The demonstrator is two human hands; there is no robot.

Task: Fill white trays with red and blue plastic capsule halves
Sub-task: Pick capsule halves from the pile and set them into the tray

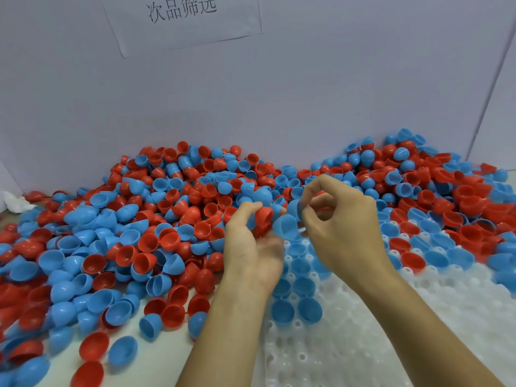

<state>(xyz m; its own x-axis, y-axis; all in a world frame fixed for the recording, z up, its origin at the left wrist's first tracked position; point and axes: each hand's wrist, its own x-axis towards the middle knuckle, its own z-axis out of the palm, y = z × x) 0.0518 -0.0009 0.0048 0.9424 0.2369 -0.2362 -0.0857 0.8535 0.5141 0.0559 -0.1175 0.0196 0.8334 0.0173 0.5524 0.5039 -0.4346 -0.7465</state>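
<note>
A big heap of red and blue capsule halves [173, 208] covers the table from the left edge to the far right. A white tray [363, 331] with round pockets lies at the lower right, and several blue halves [296, 308] sit in its left pockets. My left hand [251, 247] is raised over the tray's left edge and holds a red half [264, 216] with other halves in its curled fingers. My right hand [340, 219] is just to its right and pinches a blue half [294, 209]. Another blue half [286, 226] hangs between the two hands.
A grey board [279, 93] stands upright behind the heap with a paper sign [181, 15] taped to it. A second panel [499, 107] closes the right side. A crumpled white wad [14, 202] lies at the far left. Loose halves [446, 255] also spill onto the tray's far part.
</note>
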